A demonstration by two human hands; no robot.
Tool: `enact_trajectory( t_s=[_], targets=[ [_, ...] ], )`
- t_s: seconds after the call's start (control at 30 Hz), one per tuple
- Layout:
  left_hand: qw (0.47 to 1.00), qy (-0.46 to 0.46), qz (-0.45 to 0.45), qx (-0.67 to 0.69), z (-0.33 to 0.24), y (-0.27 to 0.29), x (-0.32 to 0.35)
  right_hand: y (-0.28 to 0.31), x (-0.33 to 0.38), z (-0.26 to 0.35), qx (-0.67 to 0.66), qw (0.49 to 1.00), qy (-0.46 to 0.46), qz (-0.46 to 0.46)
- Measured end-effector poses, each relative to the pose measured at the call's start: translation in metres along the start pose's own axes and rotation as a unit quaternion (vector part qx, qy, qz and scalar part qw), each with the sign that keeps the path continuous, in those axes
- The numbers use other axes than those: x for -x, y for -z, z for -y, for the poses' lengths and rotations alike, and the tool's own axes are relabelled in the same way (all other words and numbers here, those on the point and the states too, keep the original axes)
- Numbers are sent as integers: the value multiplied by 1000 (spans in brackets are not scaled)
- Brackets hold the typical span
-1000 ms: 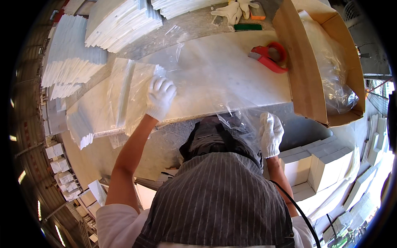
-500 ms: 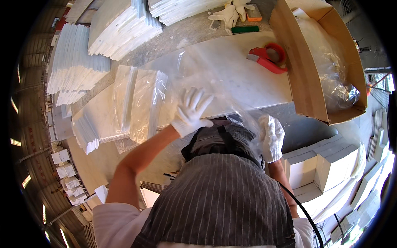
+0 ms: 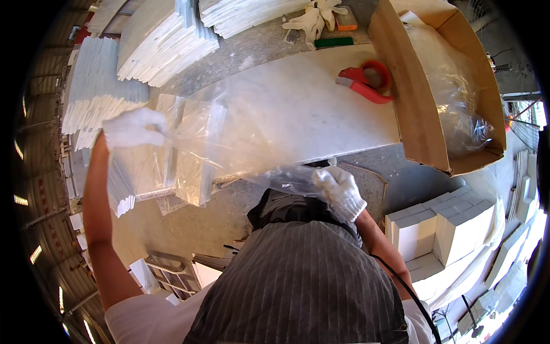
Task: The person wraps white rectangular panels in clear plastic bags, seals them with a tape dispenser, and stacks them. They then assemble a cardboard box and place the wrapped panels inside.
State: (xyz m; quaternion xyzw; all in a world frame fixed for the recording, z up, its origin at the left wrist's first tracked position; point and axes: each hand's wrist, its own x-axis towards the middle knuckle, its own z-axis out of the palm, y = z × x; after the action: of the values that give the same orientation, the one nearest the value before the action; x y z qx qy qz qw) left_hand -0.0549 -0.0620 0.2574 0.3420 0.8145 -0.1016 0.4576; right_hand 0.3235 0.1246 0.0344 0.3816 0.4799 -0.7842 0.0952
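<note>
Both of my hands wear white knit gloves. My left hand [image 3: 133, 127] is stretched out to the left and pinches one end of a clear plastic bag [image 3: 229, 140]. My right hand [image 3: 339, 189] is close to my body and grips the other end of the same bag. The bag is pulled taut between them over a white marble slab [image 3: 309, 109]. Under the bag lie pale flat tiles [image 3: 192, 166] wrapped in clear film.
Stacks of white tiles [image 3: 160, 34] fill the top left. A red tape dispenser [image 3: 366, 83] lies on the slab beside an open cardboard box [image 3: 424, 114] lined with plastic. Spare gloves [image 3: 312, 17] lie at the top. White boxes [image 3: 441, 229] stand at the lower right.
My left hand has swung from the middle of the slab out to the far left, drawing the clear bag open. My right hand stayed near my body, holding the bag's other end.
</note>
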Motion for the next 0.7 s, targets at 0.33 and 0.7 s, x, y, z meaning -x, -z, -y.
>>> enact_trajectory(
  t_s=[0.33, 0.7],
  targets=[
    [958, -6, -45, -284, -58, 51, -184, -7, -21, -35, -126, 992, 2, 0],
    [698, -274, -650, -122, -142, -108, -318, 7, 8, -134, -102, 956, 43, -272]
  ],
)
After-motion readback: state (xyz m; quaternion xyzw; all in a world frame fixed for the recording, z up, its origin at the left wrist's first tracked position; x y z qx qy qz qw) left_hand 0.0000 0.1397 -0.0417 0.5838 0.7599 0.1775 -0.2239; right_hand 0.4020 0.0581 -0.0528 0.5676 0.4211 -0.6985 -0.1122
